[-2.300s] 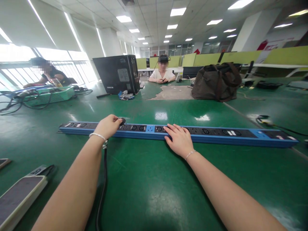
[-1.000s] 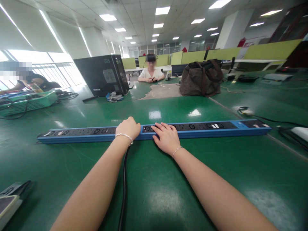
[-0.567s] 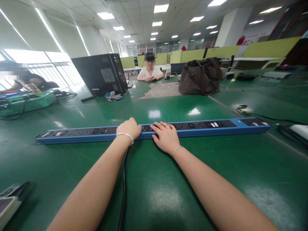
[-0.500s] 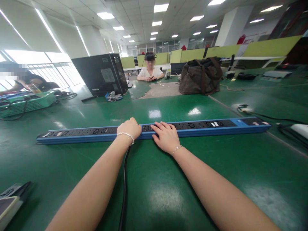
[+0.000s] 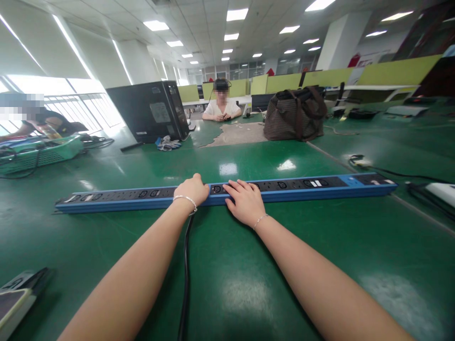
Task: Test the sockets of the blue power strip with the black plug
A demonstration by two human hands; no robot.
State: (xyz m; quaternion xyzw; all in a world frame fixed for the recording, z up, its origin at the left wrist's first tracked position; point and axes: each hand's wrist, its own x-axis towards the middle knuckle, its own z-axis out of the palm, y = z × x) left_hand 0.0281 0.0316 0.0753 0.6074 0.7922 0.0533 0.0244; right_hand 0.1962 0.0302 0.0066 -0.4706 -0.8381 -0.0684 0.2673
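A long blue power strip [image 5: 305, 190] with a black face and several sockets lies crosswise on the green table [image 5: 227, 265]. My left hand [image 5: 191, 192] is closed over its middle, gripping the end of a black power cord [image 5: 186, 270]. The plug end is hidden inside my fingers, so I cannot tell how far it sits in a socket. From under that wrist the cord runs down toward the near edge of the view. Just to the right, my right hand [image 5: 244, 201] rests flat on the strip, fingers stretched across its face and thumb against the near side.
Beyond the strip stand a black computer case [image 5: 142, 111] and a brown bag [image 5: 293, 113], with gloves [image 5: 168, 143] by the case. A green basket [image 5: 42, 154] with cables is at left. Two other people sit farther off. A pale-edged device [image 5: 16, 303] lies near left.
The view has shifted very slightly. Both hands keep their places on the power strip, and the cord hangs almost the same.
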